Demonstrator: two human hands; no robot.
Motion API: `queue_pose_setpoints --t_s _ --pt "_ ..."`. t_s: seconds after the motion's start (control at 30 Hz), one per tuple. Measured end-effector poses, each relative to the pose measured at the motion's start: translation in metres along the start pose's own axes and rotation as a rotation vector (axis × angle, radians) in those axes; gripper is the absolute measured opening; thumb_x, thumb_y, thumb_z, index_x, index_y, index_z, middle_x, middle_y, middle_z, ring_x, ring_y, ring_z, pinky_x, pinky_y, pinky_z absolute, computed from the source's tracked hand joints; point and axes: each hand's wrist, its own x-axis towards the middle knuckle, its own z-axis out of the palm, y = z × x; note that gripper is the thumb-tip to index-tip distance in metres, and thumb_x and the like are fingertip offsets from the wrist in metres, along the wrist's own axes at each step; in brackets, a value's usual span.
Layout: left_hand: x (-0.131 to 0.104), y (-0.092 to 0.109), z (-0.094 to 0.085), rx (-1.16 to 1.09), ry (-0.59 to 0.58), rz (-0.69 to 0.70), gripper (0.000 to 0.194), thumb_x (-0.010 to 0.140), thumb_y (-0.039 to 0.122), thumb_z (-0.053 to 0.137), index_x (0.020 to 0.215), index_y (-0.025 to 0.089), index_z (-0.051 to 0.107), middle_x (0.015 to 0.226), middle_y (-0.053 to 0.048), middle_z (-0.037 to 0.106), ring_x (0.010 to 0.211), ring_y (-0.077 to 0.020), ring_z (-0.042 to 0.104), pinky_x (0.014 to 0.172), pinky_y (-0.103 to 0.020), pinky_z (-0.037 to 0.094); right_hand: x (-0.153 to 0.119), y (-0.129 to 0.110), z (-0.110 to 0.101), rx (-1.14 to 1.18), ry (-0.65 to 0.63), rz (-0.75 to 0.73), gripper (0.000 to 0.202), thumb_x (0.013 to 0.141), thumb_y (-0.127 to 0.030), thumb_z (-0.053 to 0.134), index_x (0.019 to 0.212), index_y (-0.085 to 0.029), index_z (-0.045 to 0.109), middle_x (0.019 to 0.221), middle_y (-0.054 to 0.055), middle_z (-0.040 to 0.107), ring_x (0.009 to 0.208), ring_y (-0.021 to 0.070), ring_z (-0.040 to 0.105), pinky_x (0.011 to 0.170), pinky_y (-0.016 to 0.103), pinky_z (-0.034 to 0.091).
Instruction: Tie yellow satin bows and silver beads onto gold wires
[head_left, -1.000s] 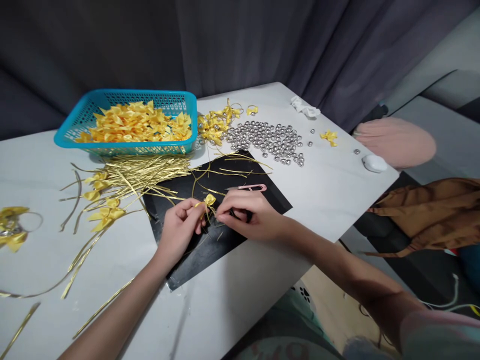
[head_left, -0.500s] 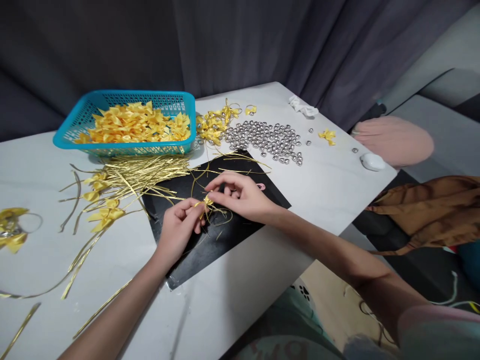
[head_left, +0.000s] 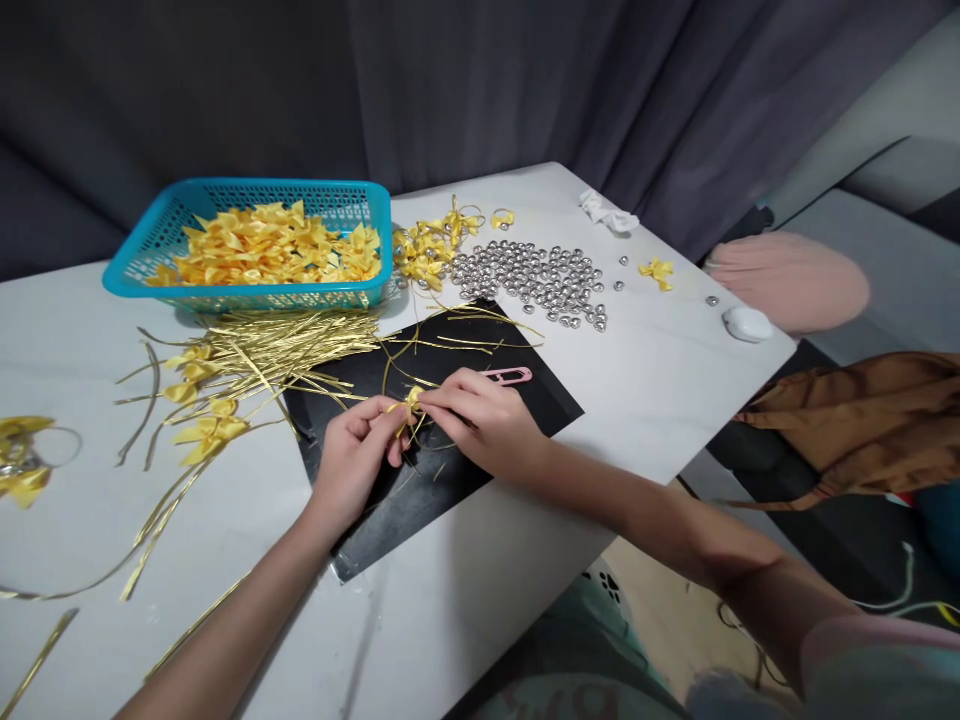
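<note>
Over the black mat (head_left: 405,510), both hands (head_left: 356,450) (head_left: 487,418) pinching a yellow bow (head_left: 413,396), partly hidden

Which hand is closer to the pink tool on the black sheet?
Right. The right hand is just below and left of the pink tool in the picture; the left hand is farther left, beyond the right hand's fingertips.

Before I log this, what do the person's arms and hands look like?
The left hand and right hand wear no gloves; the forearms are bare. A grey-green fabric sleeve with a pink edge shows on the right arm; no left sleeve is in view.
</note>
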Motion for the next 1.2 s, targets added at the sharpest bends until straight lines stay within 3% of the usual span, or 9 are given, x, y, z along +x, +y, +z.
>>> queue_pose_setpoints --t_s 0.13,0.3,0.43,0.67,0.83,1.0,1.2 --pt "0.0 0.002 0.001 -0.006 0.014 0.002 0.022 0.081 0.027 0.057 0.061 0.021 0.062 0.039 0.005 0.047 0.044 -0.0122 0.045 0.052 -0.023 0.041 -0.001 -0.003 -0.005 -0.086 -0.076 0.039 0.033 0.1 -0.025 0.037 0.094 -0.015 0.067 0.087 0.008 0.068 0.079 0.0132 0.064 0.064 0.022 0.046" --pt "0.001 0.003 0.002 -0.022 0.026 0.003 0.021 0.081 0.026 0.056 0.061 0.021 0.061 0.04 0.005 0.047 0.044 -0.0125 0.045 0.052 -0.024 0.041 -0.002 -0.009 -0.007 0.046 -0.069 0.128 0.024 0.097 -0.023 0.041 0.096 -0.015 0.063 0.091 0.007 0.067 0.078 0.0116 0.063 0.061 0.02 0.045" --pt "0.001 0.001 0.001 -0.042 0.01 -0.001 0.025 0.082 0.025 0.056 0.058 0.021 0.061 0.042 0.004 0.049 0.045 -0.0118 0.044 0.053 -0.023 0.041 -0.004 -0.012 -0.003 -0.056 -0.046 0.094 0.023 0.096 -0.028 0.047 0.097 -0.018 0.067 0.088 0.005 0.067 0.076 0.0107 0.063 0.059 0.019 0.043" --pt "0.0 0.0 -0.001 -0.092 -0.016 -0.013 0.023 0.082 0.022 0.057 0.06 0.021 0.064 0.039 0.006 0.047 0.047 -0.0109 0.045 0.054 -0.021 0.039 -0.002 -0.011 0.002 -0.246 -0.091 0.056 0.036 0.101 -0.026 0.034 0.092 -0.019 0.068 0.083 0.003 0.067 0.067 0.0097 0.06 0.054 0.024 0.036" --pt "0.0 0.001 0.0 -0.123 -0.017 -0.016 0.022 0.082 0.021 0.057 0.06 0.021 0.064 0.042 0.005 0.052 0.051 -0.0111 0.05 0.058 -0.02 0.042 -0.001 -0.011 0.005 -0.232 -0.125 0.09 0.033 0.102 -0.031 0.034 0.097 -0.019 0.065 0.086 0.004 0.066 0.065 0.0111 0.059 0.049 0.026 0.033" --pt "0.001 0.001 0.0 -0.139 -0.015 -0.009 0.023 0.082 0.021 0.058 0.06 0.02 0.065 0.042 0.005 0.053 0.05 -0.0109 0.05 0.058 -0.021 0.042 -0.003 -0.015 0.002 -0.117 -0.09 0.146 0.027 0.099 -0.029 0.04 0.094 -0.016 0.063 0.09 0.005 0.067 0.077 0.0108 0.064 0.054 0.022 0.039" --pt "0.0 0.002 -0.001 -0.142 -0.029 -0.007 0.022 0.08 0.022 0.059 0.059 0.02 0.065 0.043 0.006 0.053 0.048 -0.0096 0.048 0.057 -0.02 0.041 -0.005 -0.017 0.004 -0.093 -0.003 0.162 0.021 0.097 -0.027 0.048 0.092 -0.018 0.066 0.088 0.002 0.068 0.077 0.0086 0.065 0.059 0.018 0.042"
